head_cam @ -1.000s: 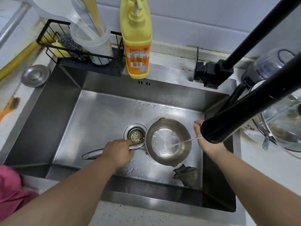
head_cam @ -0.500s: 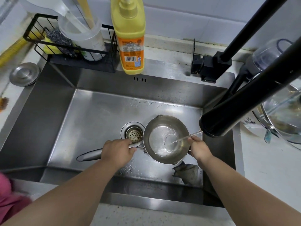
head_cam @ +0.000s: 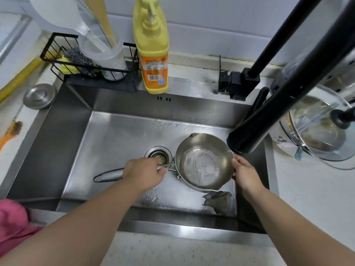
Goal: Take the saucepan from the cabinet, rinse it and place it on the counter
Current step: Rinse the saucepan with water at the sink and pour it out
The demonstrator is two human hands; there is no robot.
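A small steel saucepan [head_cam: 203, 160] sits low inside the steel sink [head_cam: 115, 135], to the right of the drain, with a shallow pool of water in its bottom. My left hand [head_cam: 143, 172] is closed around its long handle, whose end sticks out to the left. My right hand [head_cam: 245, 174] grips the pan's right rim, just under the black faucet spout [head_cam: 247, 139]. A thin trickle of water shows at the spout's tip by the rim.
A grey rag [head_cam: 218, 201] lies in the sink's near right corner. A yellow soap bottle [head_cam: 153, 54] and a black wire caddy [head_cam: 86, 64] stand behind the sink. A glass-lidded pot [head_cam: 318, 129] sits on the right counter, a steel drain lid [head_cam: 39, 96] on the left.
My right hand has come down from the faucet area and taken hold of the pan's right rim. The stream of water into the pan has thinned. My left hand stays on the handle.
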